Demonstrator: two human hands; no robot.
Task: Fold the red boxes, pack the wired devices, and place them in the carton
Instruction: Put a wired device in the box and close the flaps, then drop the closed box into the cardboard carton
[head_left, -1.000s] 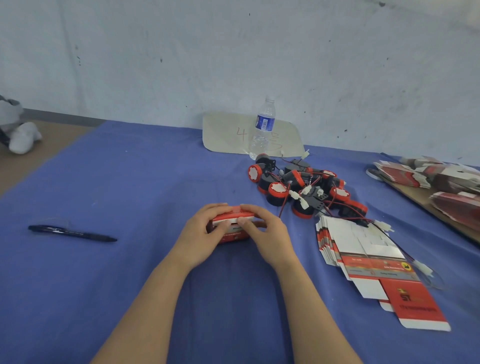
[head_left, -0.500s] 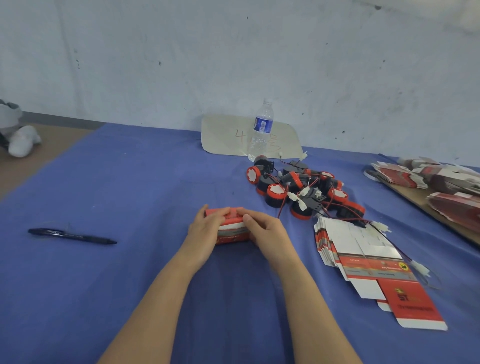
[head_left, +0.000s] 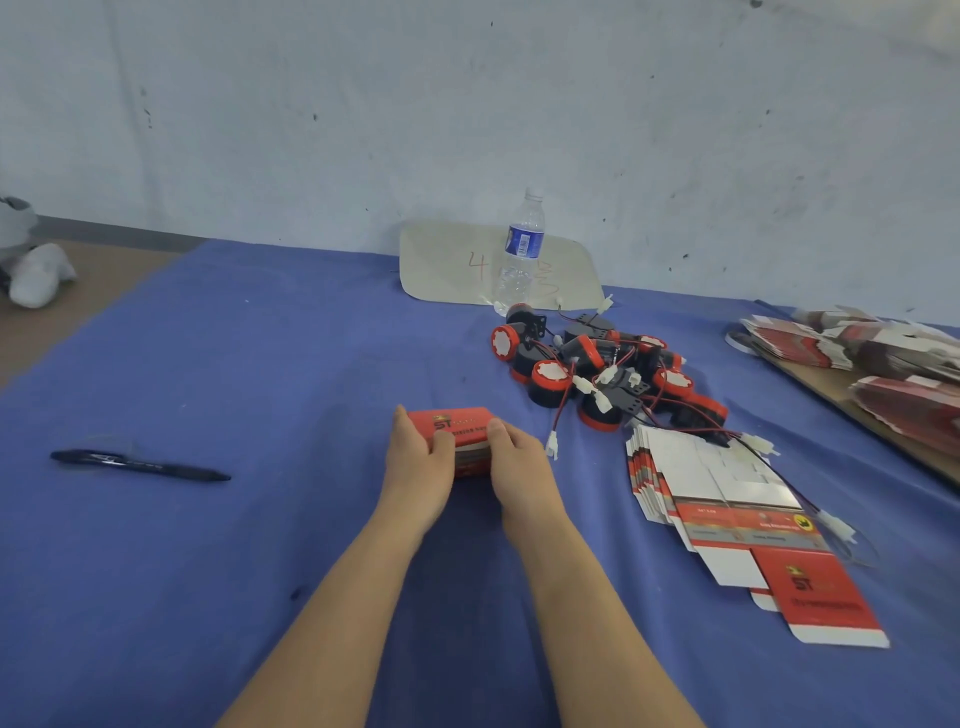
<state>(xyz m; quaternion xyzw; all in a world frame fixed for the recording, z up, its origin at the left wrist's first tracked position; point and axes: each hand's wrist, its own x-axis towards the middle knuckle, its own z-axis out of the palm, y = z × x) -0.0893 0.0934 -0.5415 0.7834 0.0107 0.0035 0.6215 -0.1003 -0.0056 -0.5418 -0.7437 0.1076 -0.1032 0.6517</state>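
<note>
A small red box (head_left: 460, 422) sits near the middle of the desk (head_left: 260, 338), which is covered with a blue cloth, and both hands hold it. The left hand (head_left: 418, 467) grips the box's left end, thumb over the top and fingers along the far side. The right hand (head_left: 519, 470) grips the right end, its thumb pressed on the printed top and its fingers curled round the side. The box looks folded into shape, its top face toward the camera, but the hands hide its ends, so I cannot tell whether the flaps are closed. Just right of the right hand lies a white plug (head_left: 551, 446) on a thin red and black wire. The wire leads toward the far edge, to a tangled pile of wired devices (head_left: 602, 374), black with red round caps. Toward the near right corner, touching that pile, a stack of flat unfolded boxes (head_left: 727, 499) is fanned out, red and white. At the right edge more flat boxes (head_left: 883, 358) lie heaped on a brown board (head_left: 841, 400). At the far edge a clear water bottle (head_left: 519, 254) stands upright in front of a pale cardboard sheet (head_left: 447, 265) leaning on the wall. A dark pen (head_left: 140, 464) lies well apart from the hands, toward the left edge.
</note>
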